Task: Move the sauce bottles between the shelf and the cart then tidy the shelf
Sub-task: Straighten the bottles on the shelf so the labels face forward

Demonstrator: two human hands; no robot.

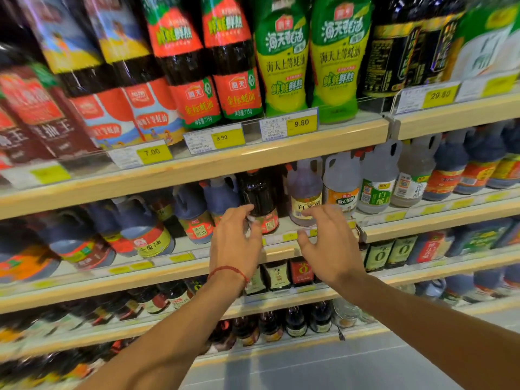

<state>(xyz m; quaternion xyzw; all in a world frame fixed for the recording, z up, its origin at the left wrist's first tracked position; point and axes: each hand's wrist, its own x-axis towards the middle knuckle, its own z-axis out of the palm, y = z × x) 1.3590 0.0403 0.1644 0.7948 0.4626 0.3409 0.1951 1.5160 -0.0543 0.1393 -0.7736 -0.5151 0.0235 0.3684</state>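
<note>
Both hands up at the shelf (140,280), going for a dark bottle (259,198).
Bottle upright on the shelf, long axis vertical, just beyond the hands and up between them, nearer the left hand (236,243). Left fingers (247,212) loosely curled at its label, not closed round it (touching or not, hard to tell). Right hand (323,243) spread, holding nothing, before the neighbouring pale jug (305,192). Probably a left-hand grasp first.

Left grip (236,243) and right grip (323,246) hover, fingers loosely spread; a dark sauce bottle (257,192) stands just beyond the left grip.
</note>
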